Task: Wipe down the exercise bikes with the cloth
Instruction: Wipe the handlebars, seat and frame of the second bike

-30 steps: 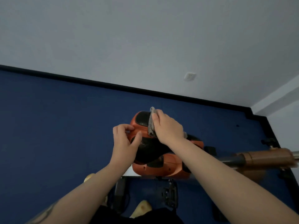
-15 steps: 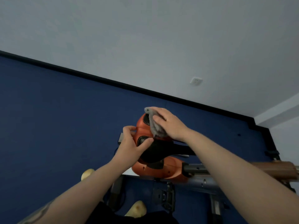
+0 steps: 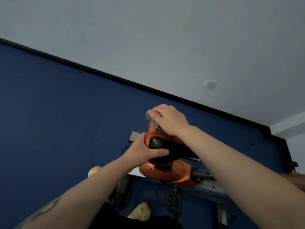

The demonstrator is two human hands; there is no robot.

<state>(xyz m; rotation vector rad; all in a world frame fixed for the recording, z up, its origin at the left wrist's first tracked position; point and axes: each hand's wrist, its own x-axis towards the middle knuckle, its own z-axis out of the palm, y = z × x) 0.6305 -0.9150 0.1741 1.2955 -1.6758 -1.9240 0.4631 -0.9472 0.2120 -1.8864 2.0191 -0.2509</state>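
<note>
Cloth [image 3: 152,120] under R hand [image 3: 170,120] on bike seat [image 3: 165,146], L hand [image 3: 145,152] gripping seat

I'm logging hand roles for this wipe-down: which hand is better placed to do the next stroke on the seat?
Probably the right hand: it already presses the grey cloth onto the far end of the orange-and-black seat. The left hand grips the seat's side, steadying it.

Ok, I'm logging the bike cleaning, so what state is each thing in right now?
Left hand: grips the near side of the saddle, thumb across its black top.
Right hand: presses the cloth on the saddle's far end.
Cloth: grey, bunched under the right hand's fingers.
Saddle: orange and black, held by both hands.
Bike frame: grey, below the saddle, untouched.
</note>
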